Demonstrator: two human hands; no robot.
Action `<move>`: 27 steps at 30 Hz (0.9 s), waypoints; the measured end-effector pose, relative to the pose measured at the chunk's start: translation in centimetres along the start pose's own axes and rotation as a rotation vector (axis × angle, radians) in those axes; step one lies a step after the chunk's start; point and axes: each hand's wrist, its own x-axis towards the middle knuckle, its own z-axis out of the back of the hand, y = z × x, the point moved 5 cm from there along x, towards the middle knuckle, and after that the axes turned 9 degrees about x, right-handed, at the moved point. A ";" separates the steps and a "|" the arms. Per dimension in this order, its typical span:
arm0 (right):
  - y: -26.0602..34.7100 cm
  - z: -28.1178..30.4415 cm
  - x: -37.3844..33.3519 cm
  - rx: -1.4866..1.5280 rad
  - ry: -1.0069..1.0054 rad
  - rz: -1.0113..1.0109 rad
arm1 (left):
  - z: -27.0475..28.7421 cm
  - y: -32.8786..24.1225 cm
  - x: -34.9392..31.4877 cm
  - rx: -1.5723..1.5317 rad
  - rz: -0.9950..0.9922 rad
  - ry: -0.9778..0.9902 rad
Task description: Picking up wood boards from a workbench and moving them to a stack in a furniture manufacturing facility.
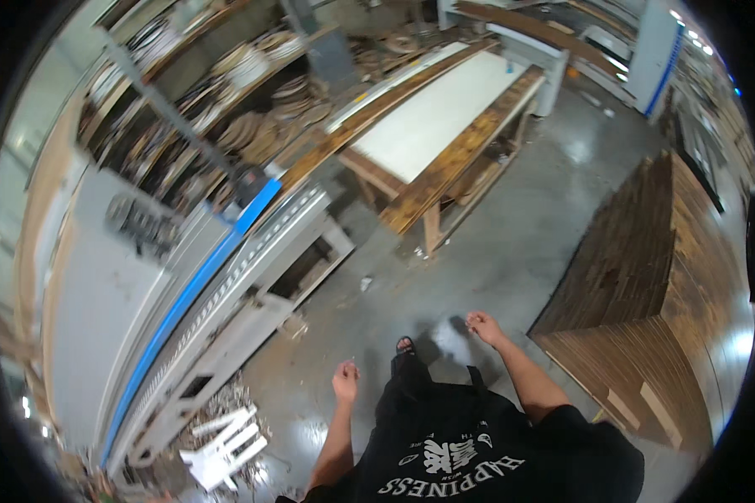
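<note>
My left hand [346,381] hangs in the air over the floor, in front of my body. Its fingers are loosely bent and somewhat apart, and I see no object in them. My right hand [482,327] is farther forward and to the right, also above the floor. Its fingers are half curled, with nothing visible between them. Neither hand touches anything. The closest large thing to the right hand is a big stack of dark brown wooden strips [617,251]. On the left hand's side stands a long grey machine [235,327] with a blue rail [176,331].
Ahead is a wooden workbench [470,172] with a white panel [445,109] on it. Shelves [218,92] with rolls of edging line the back left. White scraps [226,448] and debris lie at the machine's foot. Grey floor [445,277] runs between bench and stack.
</note>
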 end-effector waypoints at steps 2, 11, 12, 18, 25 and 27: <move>-0.2 3.9 -0.2 0.114 -0.195 -0.036 | -1.5 -6.1 6.6 -0.048 -0.080 0.029; -18.6 14.8 -10.2 0.583 -0.712 -0.604 | -17.4 -33.9 31.6 -0.051 -0.400 0.151; -19.0 14.4 -11.4 0.708 -0.738 -0.672 | -19.8 -36.5 32.8 -0.046 -0.475 0.169; -15.8 13.1 -7.6 0.800 -0.983 -0.353 | -31.9 -47.4 35.7 0.078 -0.602 0.387; -13.4 24.6 1.3 0.254 -0.926 -0.088 | -46.0 -54.3 37.6 0.206 -0.687 0.395; -12.5 29.2 4.3 0.394 -0.897 -0.133 | -48.7 -56.8 38.7 0.244 -0.650 0.399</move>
